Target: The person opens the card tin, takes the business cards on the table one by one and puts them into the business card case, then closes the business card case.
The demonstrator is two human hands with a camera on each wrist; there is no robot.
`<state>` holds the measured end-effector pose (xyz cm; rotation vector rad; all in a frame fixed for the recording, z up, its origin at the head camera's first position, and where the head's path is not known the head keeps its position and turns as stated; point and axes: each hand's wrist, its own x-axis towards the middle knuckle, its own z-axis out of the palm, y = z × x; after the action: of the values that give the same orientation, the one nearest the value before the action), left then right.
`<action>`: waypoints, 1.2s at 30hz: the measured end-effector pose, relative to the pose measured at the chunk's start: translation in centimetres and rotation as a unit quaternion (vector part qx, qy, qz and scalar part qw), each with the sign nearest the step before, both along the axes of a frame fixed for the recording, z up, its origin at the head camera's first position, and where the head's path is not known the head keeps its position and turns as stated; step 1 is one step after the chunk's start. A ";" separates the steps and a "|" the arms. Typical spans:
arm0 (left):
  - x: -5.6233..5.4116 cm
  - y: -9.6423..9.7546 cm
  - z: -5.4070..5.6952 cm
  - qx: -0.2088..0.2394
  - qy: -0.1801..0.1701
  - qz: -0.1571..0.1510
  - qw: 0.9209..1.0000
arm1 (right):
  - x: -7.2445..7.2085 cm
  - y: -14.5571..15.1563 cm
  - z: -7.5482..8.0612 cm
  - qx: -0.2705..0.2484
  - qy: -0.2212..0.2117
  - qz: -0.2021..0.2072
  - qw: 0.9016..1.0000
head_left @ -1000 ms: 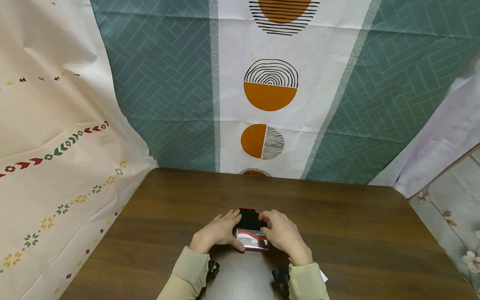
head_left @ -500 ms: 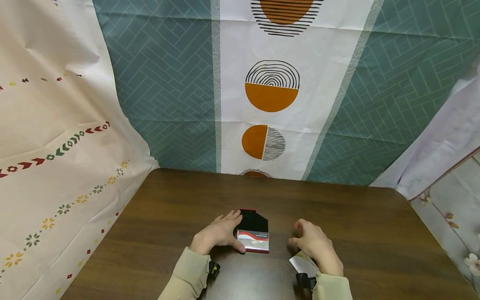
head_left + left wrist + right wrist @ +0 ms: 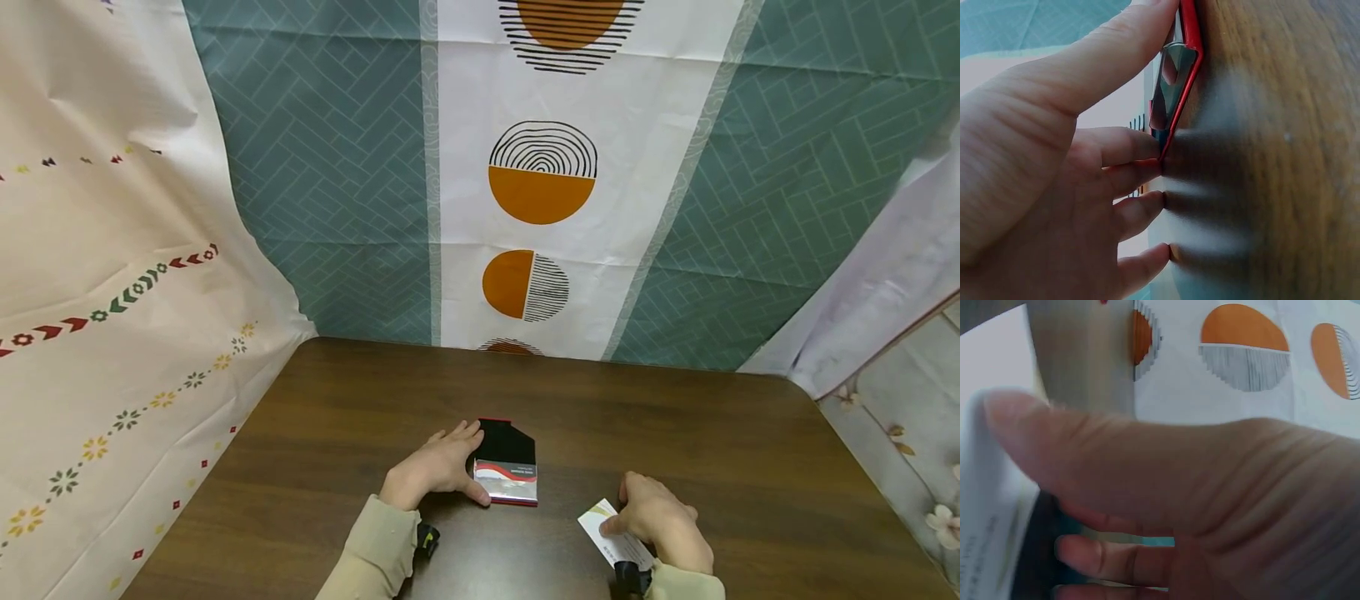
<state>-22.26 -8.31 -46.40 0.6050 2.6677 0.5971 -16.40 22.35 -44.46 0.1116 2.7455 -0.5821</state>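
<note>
A flat red-and-black card case [image 3: 510, 446] lies unfolded on the wooden table, with a shiny metallic compartment on its near half. My left hand [image 3: 435, 468] spreads along its left side, thumb at the near corner and index finger at the far part. In the left wrist view the other fingertips [image 3: 1163, 253] rest on the table. To the right is a white business card [image 3: 596, 521] with printed text and a yellow-green stripe. My right hand [image 3: 663, 517] is over it, thumb [image 3: 1016, 419] on the card's face, other fingers beyond its far edge with a gap to the thumb.
The brown wooden table [image 3: 375, 383] extends around both hands. A patterned cloth [image 3: 360, 208] hangs along its back edge, with a cream cloth [image 3: 135, 333] at left and pale flowered fabric [image 3: 900, 433] at right.
My right hand has left the case and moved right and nearer, onto the business card. My left hand stays at the case, whose black half now shows uncovered.
</note>
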 end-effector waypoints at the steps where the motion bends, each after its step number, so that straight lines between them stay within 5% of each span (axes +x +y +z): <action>1: 0.0 0.0 0.0 0.000 0.000 0.000 1.000 | 0.0 0.0 -0.1 0.000 -0.002 -0.003 1.000; 36: -0.2 0.0 -0.1 -0.009 0.004 -0.013 1.000 | -0.5 1.4 -0.6 -0.047 0.006 0.030 0.998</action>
<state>-22.42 -8.31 -46.46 0.6362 2.6661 0.5641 -16.89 23.70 -45.07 0.0029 2.7181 -0.6949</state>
